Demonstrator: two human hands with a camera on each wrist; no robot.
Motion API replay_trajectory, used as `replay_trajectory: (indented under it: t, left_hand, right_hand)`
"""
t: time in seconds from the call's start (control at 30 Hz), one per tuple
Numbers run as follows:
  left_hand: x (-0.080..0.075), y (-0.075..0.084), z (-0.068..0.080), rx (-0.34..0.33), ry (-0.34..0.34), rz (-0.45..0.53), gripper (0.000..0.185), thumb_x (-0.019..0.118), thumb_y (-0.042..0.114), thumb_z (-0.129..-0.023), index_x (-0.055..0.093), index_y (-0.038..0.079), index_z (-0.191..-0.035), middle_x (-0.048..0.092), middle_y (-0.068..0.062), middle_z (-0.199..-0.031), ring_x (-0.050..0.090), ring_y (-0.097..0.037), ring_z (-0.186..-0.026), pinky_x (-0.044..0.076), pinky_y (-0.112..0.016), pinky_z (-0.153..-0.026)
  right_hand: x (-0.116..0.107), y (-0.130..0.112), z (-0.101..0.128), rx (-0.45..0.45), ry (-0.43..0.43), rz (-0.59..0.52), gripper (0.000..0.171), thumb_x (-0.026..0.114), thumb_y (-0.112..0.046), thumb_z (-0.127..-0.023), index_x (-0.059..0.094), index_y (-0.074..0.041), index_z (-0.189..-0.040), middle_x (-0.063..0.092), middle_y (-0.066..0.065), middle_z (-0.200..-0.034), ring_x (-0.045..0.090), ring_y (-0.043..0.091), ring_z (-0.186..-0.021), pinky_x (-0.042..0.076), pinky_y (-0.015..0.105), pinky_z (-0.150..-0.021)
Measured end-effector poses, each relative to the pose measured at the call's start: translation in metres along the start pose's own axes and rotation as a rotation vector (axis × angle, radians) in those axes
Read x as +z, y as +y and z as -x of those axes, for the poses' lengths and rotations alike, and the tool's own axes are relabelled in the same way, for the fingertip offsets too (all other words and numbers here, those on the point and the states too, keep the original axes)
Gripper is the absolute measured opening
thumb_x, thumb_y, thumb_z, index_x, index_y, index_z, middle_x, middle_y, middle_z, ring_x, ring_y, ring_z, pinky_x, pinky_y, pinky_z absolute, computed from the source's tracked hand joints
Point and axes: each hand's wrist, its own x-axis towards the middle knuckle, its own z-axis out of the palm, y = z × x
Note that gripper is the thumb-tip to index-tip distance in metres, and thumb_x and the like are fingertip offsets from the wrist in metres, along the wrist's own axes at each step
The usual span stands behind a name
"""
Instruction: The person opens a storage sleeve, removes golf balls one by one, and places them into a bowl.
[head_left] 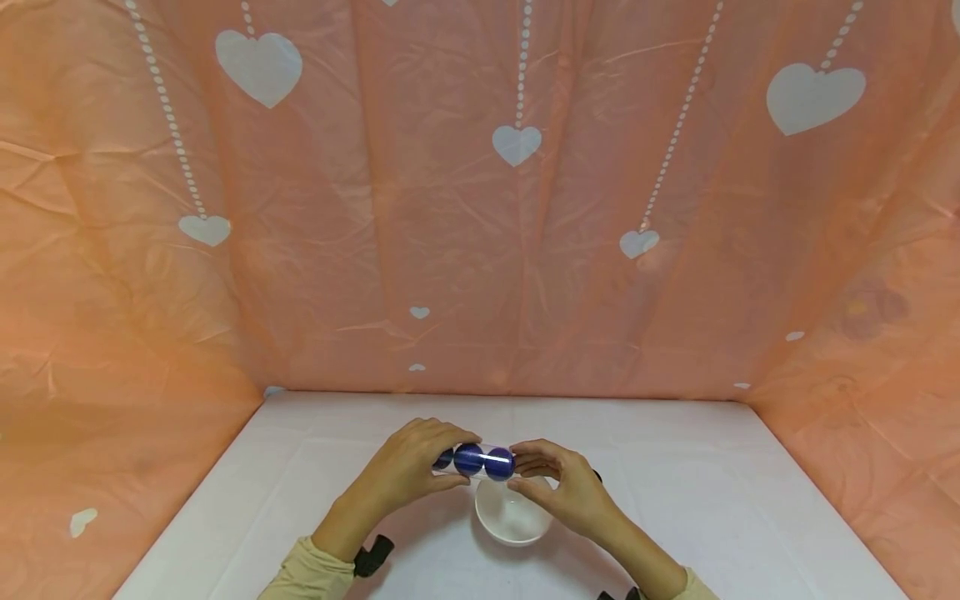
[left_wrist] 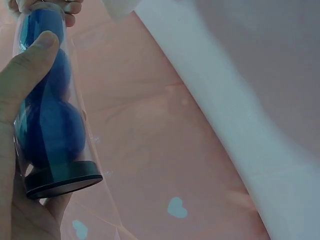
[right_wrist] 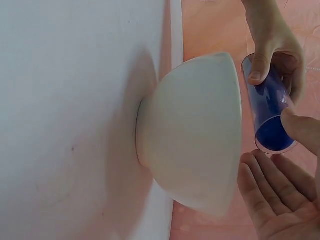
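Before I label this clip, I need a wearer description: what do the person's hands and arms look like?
The left hand and right hand are ungloved. The left sleeve and right sleeve are beige, ending short of the wrists. A black fitting shows beside the left one; another, partly cut off, near the right.

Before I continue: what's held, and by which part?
The clear tube of blue balls: the left hand grips it round its side, toward the black cap. I can't tell whether the right hand, at the other end, holds it too.
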Motion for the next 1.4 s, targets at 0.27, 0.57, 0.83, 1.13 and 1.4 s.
replay_trajectory:
  t: [0.27, 0.57, 0.83, 1.13, 1.4]
  left_hand:
    - [0.000, 0.000, 0.000, -0.021, -0.029, 0.027, 0.056, 0.096, 0.034, -0.080, 0.074, 0.017, -0.128, 0.077, 0.004, -0.120, 0.071, -0.016, -0.110, 0.057, -0.040, -0.100]
    - [-0.001, -0.003, 0.001, -0.042, -0.049, 0.042, 0.055, 0.096, 0.033, -0.082, 0.074, 0.016, -0.130, 0.077, 0.004, -0.121, 0.070, -0.017, -0.110, 0.056, -0.042, -0.100]
    - [-0.003, -0.004, 0.003, -0.070, -0.058, 0.058, 0.054, 0.096, 0.031, -0.083, 0.074, 0.015, -0.130, 0.077, 0.003, -0.121, 0.070, -0.017, -0.110, 0.057, -0.043, -0.100]
    - [-0.003, -0.005, 0.004, -0.107, -0.076, 0.065, 0.053, 0.094, 0.032, -0.084, 0.074, 0.017, -0.131, 0.076, 0.003, -0.122, 0.070, -0.018, -0.112, 0.057, -0.046, -0.103]
    - [-0.003, -0.005, 0.004, -0.116, -0.085, 0.071, 0.053, 0.094, 0.032, -0.085, 0.074, 0.017, -0.131, 0.076, 0.004, -0.123, 0.070, -0.018, -0.113, 0.056, -0.046, -0.103]
  right_hand:
    - [-0.001, 0.000, 0.001, 0.007, 0.013, 0.035, 0.044, 0.086, -0.018, -0.093, 0.070, -0.004, -0.131, 0.078, 0.008, -0.116, 0.076, 0.016, -0.102, 0.062, 0.033, -0.096]
    - [-0.002, 0.000, 0.001, -0.033, 0.022, 0.041, 0.040, 0.084, -0.016, -0.095, 0.070, -0.001, -0.129, 0.078, 0.011, -0.114, 0.076, 0.020, -0.100, 0.063, 0.037, -0.095]
    - [-0.004, 0.000, 0.001, -0.034, 0.026, 0.074, 0.037, 0.085, -0.016, -0.095, 0.071, -0.005, -0.127, 0.078, 0.007, -0.111, 0.076, 0.016, -0.099, 0.063, 0.033, -0.094]
    - [-0.012, -0.001, 0.001, -0.016, -0.012, 0.143, 0.036, 0.086, -0.021, -0.095, 0.072, -0.007, -0.125, 0.079, 0.004, -0.112, 0.076, 0.016, -0.100, 0.062, 0.035, -0.094]
    - [-0.026, -0.003, 0.002, 0.049, -0.119, 0.235, 0.038, 0.087, -0.027, -0.093, 0.073, -0.010, -0.124, 0.077, -0.003, -0.112, 0.073, 0.014, -0.101, 0.061, 0.038, -0.095]
